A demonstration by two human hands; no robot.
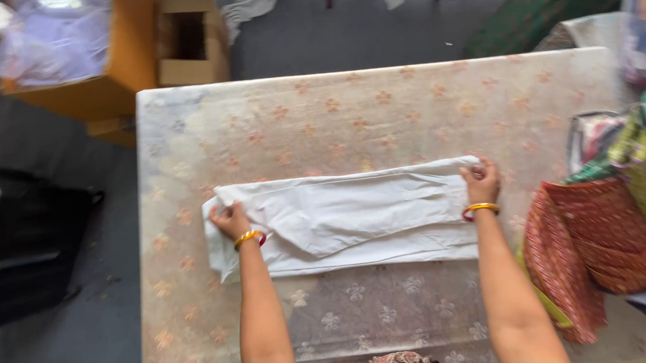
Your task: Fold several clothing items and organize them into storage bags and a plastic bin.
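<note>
A white garment (pixel 353 216) lies folded into a long strip across the middle of a table covered by a pale flowered cloth (pixel 378 108). My left hand (pixel 230 220) rests on the garment's left end, fingers curled into the fabric. At the right end, my right hand (pixel 480 182) presses on the cloth's upper corner. Both wrists wear orange and red bangles.
A pile of red and green patterned cloths (pixel 597 243) sits at the table's right edge. Behind the table's far left corner stand an open cardboard box (pixel 189 43) and an orange box (pixel 112 74). A black object (pixel 31 242) is on the grey floor to the left.
</note>
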